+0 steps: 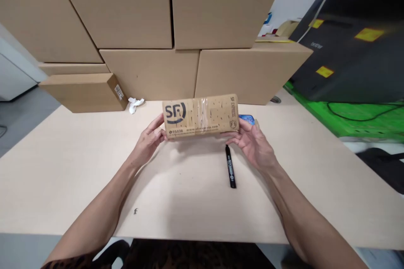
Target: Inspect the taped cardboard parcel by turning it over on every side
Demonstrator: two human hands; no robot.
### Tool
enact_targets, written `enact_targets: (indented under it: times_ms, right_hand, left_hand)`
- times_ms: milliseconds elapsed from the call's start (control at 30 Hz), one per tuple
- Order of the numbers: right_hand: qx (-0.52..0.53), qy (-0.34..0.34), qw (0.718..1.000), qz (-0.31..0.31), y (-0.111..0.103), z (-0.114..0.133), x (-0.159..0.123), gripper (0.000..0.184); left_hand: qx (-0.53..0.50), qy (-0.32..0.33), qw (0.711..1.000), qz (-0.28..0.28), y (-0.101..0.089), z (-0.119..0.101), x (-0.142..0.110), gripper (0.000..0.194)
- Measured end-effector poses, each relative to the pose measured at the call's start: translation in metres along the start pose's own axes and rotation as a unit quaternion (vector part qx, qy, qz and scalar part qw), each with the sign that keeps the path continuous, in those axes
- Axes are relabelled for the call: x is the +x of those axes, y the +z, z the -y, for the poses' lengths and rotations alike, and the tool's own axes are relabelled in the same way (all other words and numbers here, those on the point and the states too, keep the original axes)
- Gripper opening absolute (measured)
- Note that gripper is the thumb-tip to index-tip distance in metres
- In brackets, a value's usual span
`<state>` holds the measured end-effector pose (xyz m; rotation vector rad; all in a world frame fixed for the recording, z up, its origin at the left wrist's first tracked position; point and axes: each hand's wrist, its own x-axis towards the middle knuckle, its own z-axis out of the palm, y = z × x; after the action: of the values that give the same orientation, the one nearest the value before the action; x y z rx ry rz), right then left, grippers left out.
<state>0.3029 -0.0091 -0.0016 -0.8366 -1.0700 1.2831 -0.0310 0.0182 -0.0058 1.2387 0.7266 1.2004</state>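
Note:
A small brown cardboard box [195,117] with "SF" printing and clear tape across its middle is held up above the table, its long printed side facing me. At the box's left end, my left hand [151,141] grips it with fingers at the edge and underneath. My right hand [254,143] holds the opposite end, fingers under the lower right corner. Below the box, near my right fingertips, a black marker pen [230,167] lies on the table. Behind my right hand a phone with a blue screen [246,119] is partly hidden.
Large cardboard boxes [151,73] are stacked along the back of the pale table [78,185]. A flat carton [85,92] stands at the back left, beside crumpled white paper [135,104]. On the right are a dark machine [347,59] and a green surface [356,119] with a cable.

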Motion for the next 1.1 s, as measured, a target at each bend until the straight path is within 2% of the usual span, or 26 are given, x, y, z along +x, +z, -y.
enact_targets:
  times_ms: [167,333,433,567,667,800,933,1000,1100]
  right_hand:
    - [-0.001,-0.09,0.996,-0.02,0.005,0.009,-0.013,0.044]
    - [-0.032,-0.144,0.988,-0.039,0.008,0.01,-0.018,0.044]
    - [-0.05,-0.137,0.986,-0.08,0.005,0.004,-0.012,0.047]
    - [-0.072,-0.09,0.987,-0.108,0.0,-0.002,-0.004,0.054]
    - [-0.117,-0.063,0.984,-0.122,-0.002,-0.004,-0.002,0.052]
    - [-0.193,-0.038,0.969,-0.15,-0.004,-0.01,0.0,0.048]
    - [-0.175,-0.003,0.979,-0.1,-0.007,-0.019,0.003,0.055]
    - [-0.148,-0.011,0.983,-0.105,-0.006,-0.018,0.003,0.056]
    - [-0.106,-0.043,0.986,-0.124,-0.002,-0.012,-0.002,0.052]
  left_hand:
    - [0.017,0.06,0.998,0.009,0.006,-0.008,-0.005,0.069]
    - [0.045,0.061,0.997,0.0,0.003,-0.012,-0.009,0.083]
    - [0.094,0.03,0.995,-0.019,0.002,-0.017,-0.011,0.09]
    - [0.159,-0.034,0.986,-0.039,0.004,-0.022,-0.009,0.104]
    - [0.2,-0.069,0.977,-0.033,0.003,-0.017,-0.006,0.094]
    - [0.268,-0.045,0.962,-0.015,0.002,-0.005,-0.004,0.077]
    - [0.306,-0.008,0.952,0.012,0.005,-0.003,-0.007,0.084]
    - [0.299,0.006,0.954,0.023,0.005,-0.003,-0.008,0.084]
    - [0.291,0.039,0.956,0.002,0.004,-0.002,-0.01,0.095]
